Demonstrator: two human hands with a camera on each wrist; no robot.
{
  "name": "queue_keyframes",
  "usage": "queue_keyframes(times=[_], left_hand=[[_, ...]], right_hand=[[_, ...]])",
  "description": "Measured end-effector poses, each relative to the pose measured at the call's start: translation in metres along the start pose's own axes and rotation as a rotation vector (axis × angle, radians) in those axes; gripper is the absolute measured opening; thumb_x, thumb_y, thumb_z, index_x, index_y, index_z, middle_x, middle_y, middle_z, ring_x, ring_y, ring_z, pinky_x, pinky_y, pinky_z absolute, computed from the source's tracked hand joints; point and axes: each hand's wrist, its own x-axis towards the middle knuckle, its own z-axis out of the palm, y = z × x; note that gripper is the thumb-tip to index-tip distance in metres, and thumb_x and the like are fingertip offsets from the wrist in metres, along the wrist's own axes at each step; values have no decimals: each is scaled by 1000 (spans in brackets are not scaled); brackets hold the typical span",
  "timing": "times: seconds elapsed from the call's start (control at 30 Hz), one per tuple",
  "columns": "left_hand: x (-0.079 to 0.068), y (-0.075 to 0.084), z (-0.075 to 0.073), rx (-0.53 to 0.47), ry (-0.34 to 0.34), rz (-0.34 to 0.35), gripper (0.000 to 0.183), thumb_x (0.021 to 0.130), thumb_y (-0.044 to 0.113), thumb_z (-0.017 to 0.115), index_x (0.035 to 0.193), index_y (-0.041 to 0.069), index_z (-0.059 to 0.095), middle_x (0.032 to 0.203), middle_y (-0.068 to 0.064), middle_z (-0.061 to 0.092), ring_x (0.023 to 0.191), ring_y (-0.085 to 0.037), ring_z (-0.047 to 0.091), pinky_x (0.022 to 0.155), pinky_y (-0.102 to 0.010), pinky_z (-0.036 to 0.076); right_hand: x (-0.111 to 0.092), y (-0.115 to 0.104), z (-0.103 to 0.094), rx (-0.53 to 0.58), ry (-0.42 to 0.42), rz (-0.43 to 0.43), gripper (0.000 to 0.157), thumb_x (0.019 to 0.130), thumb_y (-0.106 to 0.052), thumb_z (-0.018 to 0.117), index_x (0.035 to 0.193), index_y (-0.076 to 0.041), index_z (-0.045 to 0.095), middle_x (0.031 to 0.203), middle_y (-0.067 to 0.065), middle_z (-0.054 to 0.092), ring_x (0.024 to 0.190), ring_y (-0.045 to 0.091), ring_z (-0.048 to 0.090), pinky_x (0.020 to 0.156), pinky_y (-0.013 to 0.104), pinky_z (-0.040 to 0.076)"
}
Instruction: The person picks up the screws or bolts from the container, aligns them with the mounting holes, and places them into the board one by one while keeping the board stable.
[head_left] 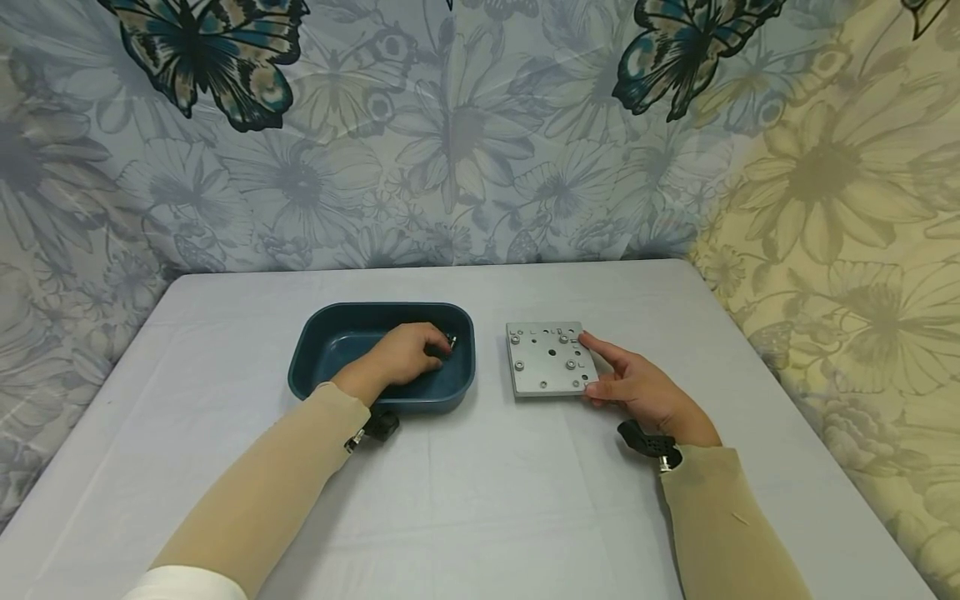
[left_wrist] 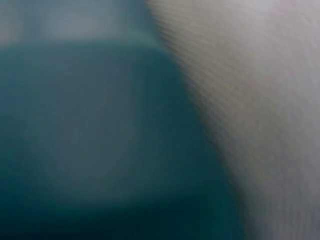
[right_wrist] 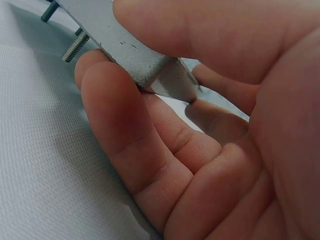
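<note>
metal plate (head_left: 551, 367): was gripped at its edge by fingers of the right hand (head_left: 637, 385), seemingly for steadiness. dark tray (head_left: 426, 403): surrounded the left hand (head_left: 399, 354), fingers curled beside a small metal piece (head_left: 452, 341); hold could not be told.

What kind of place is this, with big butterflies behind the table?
It looks like a little indoor work corner. There's a table with a white cover, a flowery butterfly backdrop around it, and a blue tray beside a metal plate.
</note>
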Motion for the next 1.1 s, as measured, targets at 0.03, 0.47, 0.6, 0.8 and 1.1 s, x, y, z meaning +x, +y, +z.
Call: queue_keyframes(times=[0.03, 0.47, 0.6, 0.8, 1.1], left_hand=[[0, 0, 1, 8, 0, 4, 21, 90, 9, 74, 111, 12, 76, 122, -4, 64, 119, -24, 56, 103, -39, 43], [-2, 4, -1, 111, 22, 61, 18, 90, 6, 71, 107, 11, 76, 113, -2, 70, 114, -24, 61, 100, -40, 46], [-2, 5, -1, 130, 19, 57, 18, 91, 5, 70, 106, 12, 77, 113, -2, 71, 113, -24, 62, 99, -39, 47], [-3, 7, -1, 131, 6, 42, 14, 92, 7, 71, 104, 13, 76, 115, -1, 66, 113, -23, 61, 98, -37, 47], [-4, 8, -2, 181, -24, 33, 18, 95, 10, 67, 110, 12, 76, 116, -6, 63, 111, -25, 60, 97, -39, 48]], right_hand=[[0, 0, 0, -1, 1, 0, 95, 82, -10, 83, 159, -19, 28, 145, 18, 44, 79, 16, 64, 72, 27, 55], [0, -1, 1, 0, 4, 7, 96, 81, -10, 83, 159, -18, 29, 147, 18, 42, 79, 16, 64, 71, 26, 55], [0, -1, 1, 3, 2, 8, 96, 81, -10, 83, 159, -18, 28, 149, 17, 40, 80, 16, 64, 71, 26, 55], [0, -1, 0, 9, 1, 11, 96, 81, -10, 83, 159, -19, 28, 148, 18, 41, 79, 17, 64, 71, 26, 55], [0, -1, 0, 7, -1, 7, 95, 82, -10, 82, 159, -19, 28, 147, 18, 43, 80, 16, 64, 72, 26, 55]])
